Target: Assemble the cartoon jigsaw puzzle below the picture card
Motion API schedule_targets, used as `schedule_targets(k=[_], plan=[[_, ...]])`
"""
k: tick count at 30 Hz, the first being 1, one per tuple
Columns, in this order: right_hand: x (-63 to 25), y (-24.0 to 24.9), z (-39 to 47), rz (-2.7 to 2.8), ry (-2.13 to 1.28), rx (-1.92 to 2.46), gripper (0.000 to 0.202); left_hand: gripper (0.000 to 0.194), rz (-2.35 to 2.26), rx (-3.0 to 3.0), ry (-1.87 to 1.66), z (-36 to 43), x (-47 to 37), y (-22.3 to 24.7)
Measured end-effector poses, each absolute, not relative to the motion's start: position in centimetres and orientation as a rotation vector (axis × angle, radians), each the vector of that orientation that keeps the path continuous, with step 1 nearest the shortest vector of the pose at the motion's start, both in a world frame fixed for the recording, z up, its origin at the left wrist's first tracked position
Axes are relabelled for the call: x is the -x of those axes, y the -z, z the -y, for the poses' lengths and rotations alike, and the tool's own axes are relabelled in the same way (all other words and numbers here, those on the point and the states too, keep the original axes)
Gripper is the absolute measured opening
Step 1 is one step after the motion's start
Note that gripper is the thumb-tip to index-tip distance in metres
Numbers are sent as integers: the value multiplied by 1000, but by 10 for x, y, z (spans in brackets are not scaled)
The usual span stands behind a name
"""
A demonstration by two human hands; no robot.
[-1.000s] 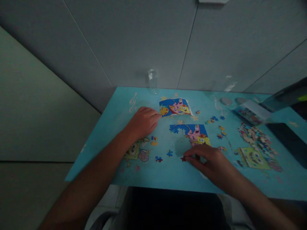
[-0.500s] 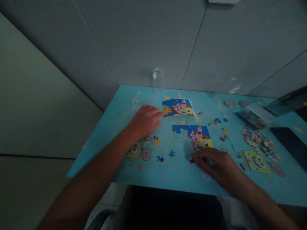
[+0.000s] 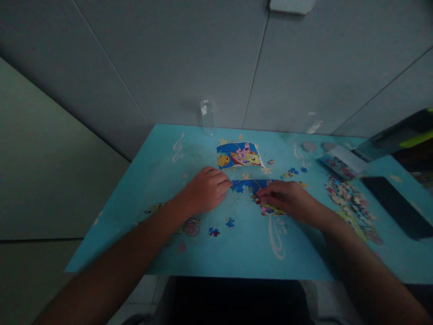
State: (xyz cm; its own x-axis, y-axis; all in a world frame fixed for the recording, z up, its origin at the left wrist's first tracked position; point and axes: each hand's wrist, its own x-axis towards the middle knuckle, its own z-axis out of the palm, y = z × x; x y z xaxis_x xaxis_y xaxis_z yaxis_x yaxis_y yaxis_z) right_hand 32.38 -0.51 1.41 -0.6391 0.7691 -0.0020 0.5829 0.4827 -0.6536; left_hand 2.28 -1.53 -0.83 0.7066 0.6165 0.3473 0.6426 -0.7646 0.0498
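Note:
A partly assembled jigsaw puzzle (image 3: 273, 211) of cartoon figures lies on the blue table, with a gap in its left middle. Above that gap, my right hand (image 3: 291, 198) pinches a small puzzle piece (image 3: 256, 199) between thumb and fingers. My left hand (image 3: 209, 189) has its fingers curled together, their tips at the puzzle's upper left edge; whether they grip anything is hidden. Just behind the puzzle lies a printed reference picture (image 3: 240, 155) with the same figures. Two loose blue pieces, one upper (image 3: 230, 222) and one lower (image 3: 214, 232), lie in front of my left hand.
On the right are a heap of puzzle pieces (image 3: 352, 198) and a dark flat slab (image 3: 395, 205). Farther back stand a small printed box (image 3: 338, 164), a round lid (image 3: 309, 146) and, by the wall, a clear container (image 3: 208, 119). Several blue pieces (image 3: 292, 172) lie behind my right hand.
My right hand has carried the piece from the near side of the puzzle up to its gap. My left hand has moved nearer, to the puzzle's left edge. The camera view has shifted.

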Motion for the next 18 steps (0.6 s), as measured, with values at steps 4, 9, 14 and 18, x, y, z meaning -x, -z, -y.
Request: schedule_targets(k=[4,9,14,18], plan=[[-326,-5,4,2455,-787,1113,19,22,1043,2848,536,15,-23,10],[-335,-4,7,2433,-677,1127,20,22,1013,2879,535,19,-25,10],[-329,-8,15,2438,-629,1137,18,25,984,2914,532,22,-32,7],[-321,-6,21,2462,-591,1129,17,29,922,2933,551,25,-36,8]])
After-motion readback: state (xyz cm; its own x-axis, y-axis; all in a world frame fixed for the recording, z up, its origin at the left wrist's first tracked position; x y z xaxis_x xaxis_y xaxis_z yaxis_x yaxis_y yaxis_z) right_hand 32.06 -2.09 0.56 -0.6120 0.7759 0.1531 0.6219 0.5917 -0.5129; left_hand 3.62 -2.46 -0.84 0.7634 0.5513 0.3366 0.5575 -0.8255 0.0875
